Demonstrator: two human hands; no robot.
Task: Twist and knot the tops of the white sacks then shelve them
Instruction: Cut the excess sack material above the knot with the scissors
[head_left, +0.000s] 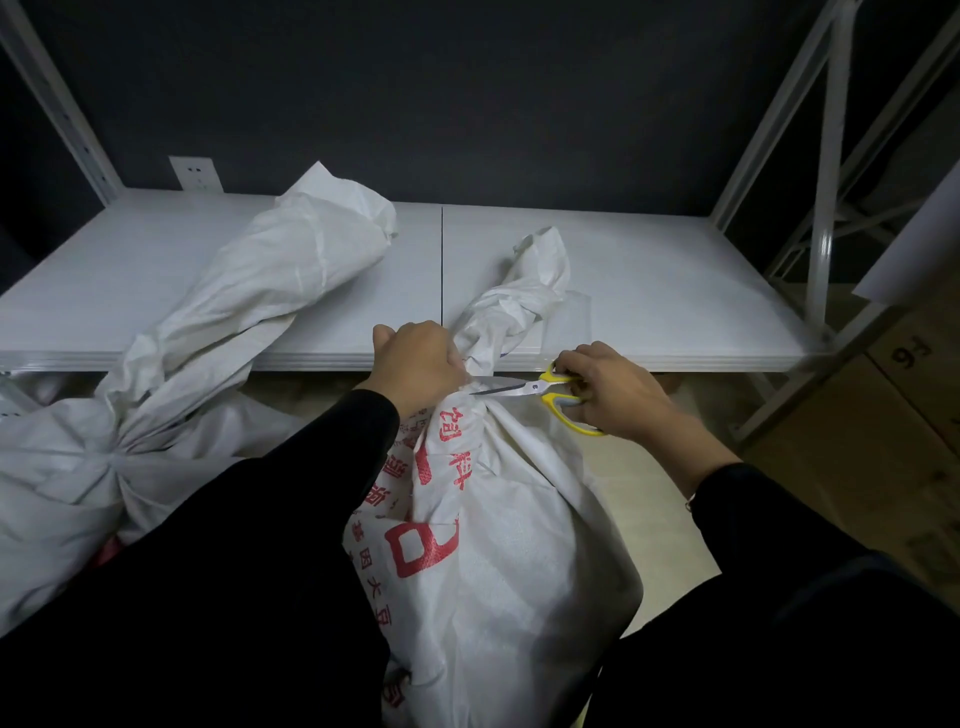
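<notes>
Printed sack (498, 545): stood upright on the floor between my arms, just before the shelf (675, 291); not yet shelved.
Sack neck (511, 312): twisted into a rope, its end leaning over the shelf's front edge.
Left hand (415, 358): fist closed round the base of the neck.
Right hand (618, 389): fingers through the yellow loops of the scissors (519, 387), gripping them; blades nearly together, tips at the neck just beside my left fingers.
What the blades met: could not tell; hidden behind the fist.
Second sack (223, 322): to the left, cinched, top resting on the shelf.
Cardboard boxes (883, 467): right, beyond the shelf frame.
Risk, fingers: tips so near the left hand; a slip would nick skin.
Risk, fabric: a cut into the weave would open the neck and spill the contents.
Risk, twist: a slackened left grip would let it unwind.
</notes>
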